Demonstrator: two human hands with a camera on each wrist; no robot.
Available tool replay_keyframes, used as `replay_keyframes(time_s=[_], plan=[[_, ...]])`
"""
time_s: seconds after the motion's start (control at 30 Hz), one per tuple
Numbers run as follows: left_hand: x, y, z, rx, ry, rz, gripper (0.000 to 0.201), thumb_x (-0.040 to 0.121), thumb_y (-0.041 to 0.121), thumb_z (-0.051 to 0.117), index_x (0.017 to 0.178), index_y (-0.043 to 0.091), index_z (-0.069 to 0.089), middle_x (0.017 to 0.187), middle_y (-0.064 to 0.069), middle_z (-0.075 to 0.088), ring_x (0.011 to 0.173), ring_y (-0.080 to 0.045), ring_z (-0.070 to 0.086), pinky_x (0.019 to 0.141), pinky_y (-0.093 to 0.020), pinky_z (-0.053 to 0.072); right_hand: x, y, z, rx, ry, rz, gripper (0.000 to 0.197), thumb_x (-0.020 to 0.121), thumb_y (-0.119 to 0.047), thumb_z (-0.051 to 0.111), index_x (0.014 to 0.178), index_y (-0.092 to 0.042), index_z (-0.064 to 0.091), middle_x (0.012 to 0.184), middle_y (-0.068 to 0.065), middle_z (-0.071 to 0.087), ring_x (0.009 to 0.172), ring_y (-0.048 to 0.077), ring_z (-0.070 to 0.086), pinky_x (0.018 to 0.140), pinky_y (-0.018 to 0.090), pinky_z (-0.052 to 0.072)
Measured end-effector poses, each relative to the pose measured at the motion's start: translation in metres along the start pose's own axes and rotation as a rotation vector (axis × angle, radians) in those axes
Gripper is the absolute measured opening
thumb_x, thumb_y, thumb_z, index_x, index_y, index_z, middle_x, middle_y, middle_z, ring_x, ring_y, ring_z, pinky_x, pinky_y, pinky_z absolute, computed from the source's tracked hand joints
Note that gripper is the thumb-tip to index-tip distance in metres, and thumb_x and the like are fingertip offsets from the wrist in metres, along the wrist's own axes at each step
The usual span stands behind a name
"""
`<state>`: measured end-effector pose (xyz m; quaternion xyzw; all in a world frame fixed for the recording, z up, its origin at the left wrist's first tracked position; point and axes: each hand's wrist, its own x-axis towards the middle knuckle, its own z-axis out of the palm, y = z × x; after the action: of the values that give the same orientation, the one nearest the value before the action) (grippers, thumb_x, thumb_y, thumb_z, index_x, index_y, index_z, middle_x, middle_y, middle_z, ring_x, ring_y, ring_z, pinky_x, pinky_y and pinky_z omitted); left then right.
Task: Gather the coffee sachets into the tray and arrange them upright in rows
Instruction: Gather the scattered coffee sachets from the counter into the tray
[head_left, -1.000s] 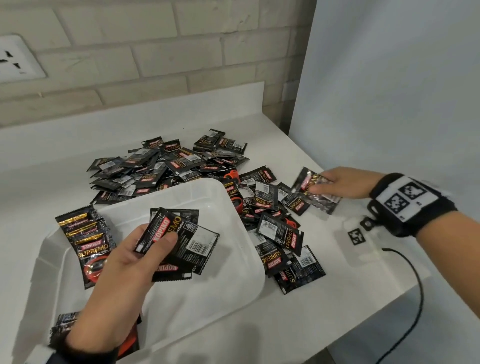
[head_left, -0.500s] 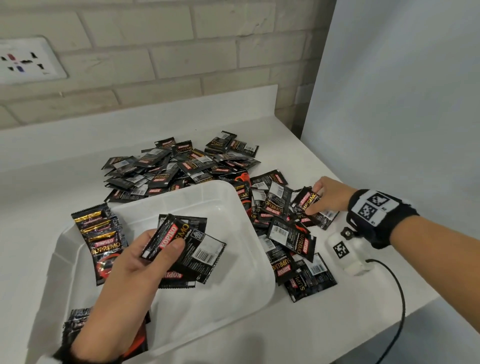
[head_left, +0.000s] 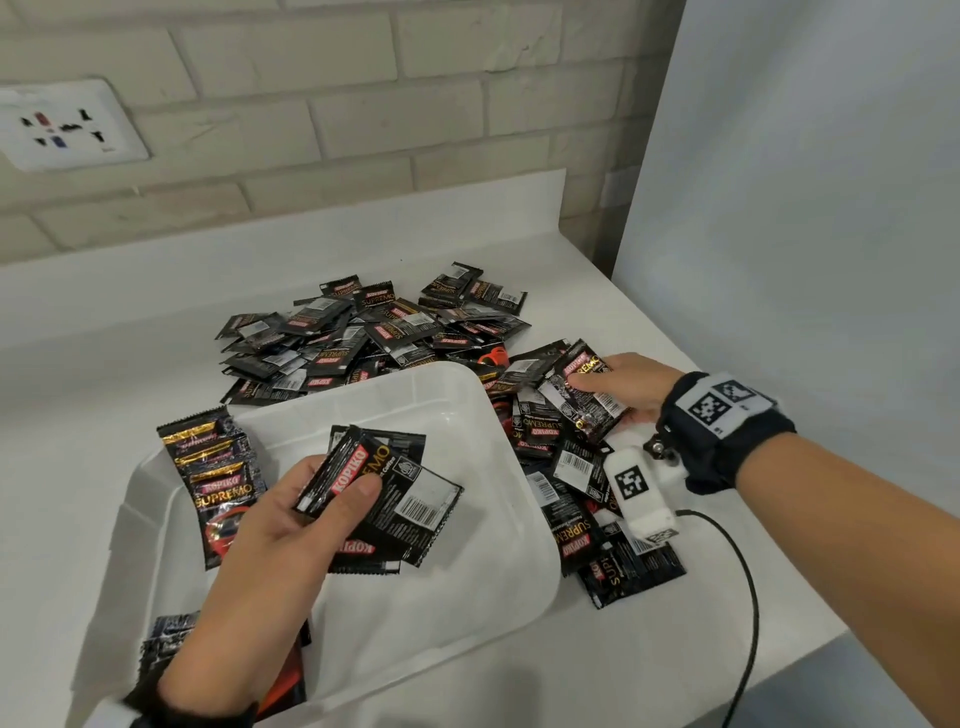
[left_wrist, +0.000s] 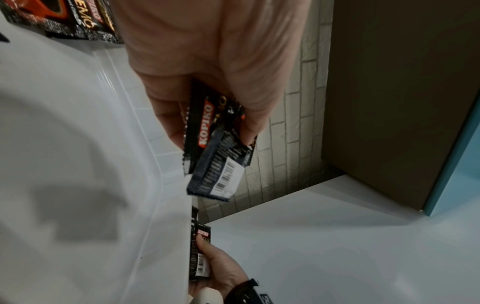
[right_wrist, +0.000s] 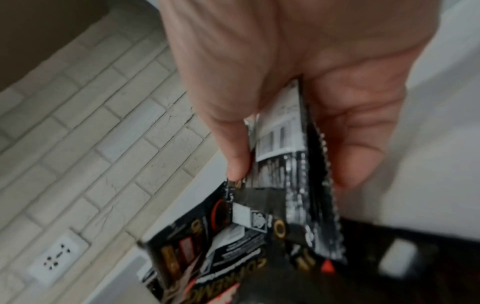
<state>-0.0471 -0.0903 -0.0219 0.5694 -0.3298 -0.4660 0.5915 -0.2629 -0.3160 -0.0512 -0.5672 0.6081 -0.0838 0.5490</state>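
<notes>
A white counter (head_left: 130, 322) runs beneath a pale brick wall (head_left: 311, 130) carrying a socket plate (head_left: 67, 124). Nearest, the left hand (head_left: 280, 540) hovers over the white tray (head_left: 457, 587), thumb and fingers pinching a fanned bundle of sachets (head_left: 384, 493). An upright row of sachets (head_left: 218, 478) leans against the tray's far-left wall, and a second group (head_left: 161, 644) stands at its near-left corner. To the right, the right hand (head_left: 618, 389) pinches a few gathered sachets (head_left: 576, 395) at the edge of the loose pile (head_left: 374, 332), which spreads from the tray's right side to beyond its far rim.

The risks, as I judge them: both bundles are slick and held by one edge only, so a sachet could slide out; the fanned bundle may topple flat when set down; and the leaning row could collapse if the tray is knocked.

Compared with a second ago, the right hand has come nearer to the tray with more sachets lifted, while the left hand's bundle stays much the same.
</notes>
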Motion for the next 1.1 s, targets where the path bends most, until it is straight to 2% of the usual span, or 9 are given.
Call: replay_keyframes(time_s=[0.17,0.3,0.43,0.5,0.63,0.77,0.87,0.97,1.1], plan=[[-0.005,0.003,-0.001,-0.011,0.011,0.002,0.064,0.015,0.061,0.084,0.072,0.035,0.073,0.083,-0.001,0.075,0.074,-0.014,0.072,0.055,-0.011,0.05,0.003,0.0,-0.005,-0.215,0.137,-0.05,0.005,0.091,-0.012,0.055,0.089,-0.007,0.054,0.103,0.018,0.063,0.094,0.031,0.062,0.084,0.045,0.052],[-0.001,-0.001,-0.003,-0.051,0.029,-0.025,0.024,0.059,0.025,0.079,0.08,0.019,0.069,0.084,-0.007,0.074,0.069,-0.015,0.071,0.053,-0.012,0.051,-0.002,-0.001,-0.012,-0.076,0.169,-0.022,0.009,0.092,-0.005,0.052,0.084,-0.009,0.051,0.081,0.006,0.059,0.069,0.017,0.058,0.059,0.034,0.054],[-0.002,0.0,-0.003,-0.009,0.014,-0.023,0.033,0.045,0.028,0.086,0.074,0.023,0.073,0.083,-0.005,0.075,0.072,-0.015,0.072,0.055,-0.012,0.051,-0.011,-0.006,-0.022,-0.149,0.27,-0.126,0.007,0.09,-0.015,0.057,0.095,-0.009,0.056,0.078,0.002,0.058,0.063,0.01,0.053,0.048,0.019,0.043],[0.0,-0.001,-0.004,-0.041,0.046,-0.029,0.018,0.058,0.025,0.079,0.073,0.022,0.071,0.081,-0.005,0.075,0.071,-0.015,0.071,0.056,-0.012,0.052,-0.012,-0.011,-0.023,-0.15,0.287,-0.162,0.014,0.091,-0.021,0.057,0.097,-0.009,0.058,0.087,0.008,0.061,0.066,0.012,0.054,0.053,0.019,0.044],[0.0,0.003,-0.001,0.006,0.014,-0.009,0.048,0.03,0.047,0.085,0.074,0.032,0.073,0.084,-0.005,0.075,0.077,-0.018,0.072,0.062,-0.015,0.054,0.003,-0.032,-0.012,-0.268,0.254,-0.186,0.036,0.092,-0.031,0.053,0.117,-0.006,0.058,0.122,0.013,0.058,0.105,0.025,0.055,0.082,0.026,0.037],[-0.001,0.007,0.0,-0.012,0.042,-0.029,0.017,0.059,0.045,0.083,0.068,0.035,0.073,0.08,-0.007,0.074,0.072,-0.02,0.072,0.063,-0.02,0.057,0.03,-0.054,0.0,-0.406,0.23,-0.097,0.062,0.089,-0.042,0.055,0.136,-0.004,0.041,0.139,0.014,0.044,0.124,0.028,0.045,0.097,0.033,0.036],[-0.003,0.009,-0.006,0.049,0.05,-0.041,0.034,0.037,0.046,0.073,0.07,0.038,0.072,0.081,-0.006,0.075,0.074,-0.021,0.072,0.072,-0.035,0.056,0.048,-0.06,0.01,-0.485,0.221,-0.069,0.071,0.084,-0.045,0.06,0.137,-0.002,0.038,0.141,0.014,0.042,0.126,0.028,0.043,0.097,0.031,0.037],[-0.004,0.013,-0.012,0.051,0.039,-0.042,0.064,0.013,0.055,0.083,0.074,0.038,0.072,0.082,-0.007,0.075,0.077,-0.023,0.072,0.073,-0.034,0.052,0.06,-0.059,0.02,-0.528,0.246,-0.072,0.075,0.079,-0.039,0.069,0.136,-0.001,0.037,0.139,0.015,0.043,0.126,0.028,0.043,0.099,0.031,0.037],[0.001,0.009,-0.017,0.053,0.051,-0.055,0.07,0.014,0.062,0.082,0.078,0.037,0.072,0.086,-0.007,0.075,0.079,-0.023,0.072,0.082,-0.042,0.054,0.064,-0.056,0.012,-0.508,0.217,-0.069,0.069,0.075,-0.035,0.074,0.13,-0.002,0.046,0.134,0.013,0.049,0.114,0.025,0.05,0.089,0.028,0.039]])
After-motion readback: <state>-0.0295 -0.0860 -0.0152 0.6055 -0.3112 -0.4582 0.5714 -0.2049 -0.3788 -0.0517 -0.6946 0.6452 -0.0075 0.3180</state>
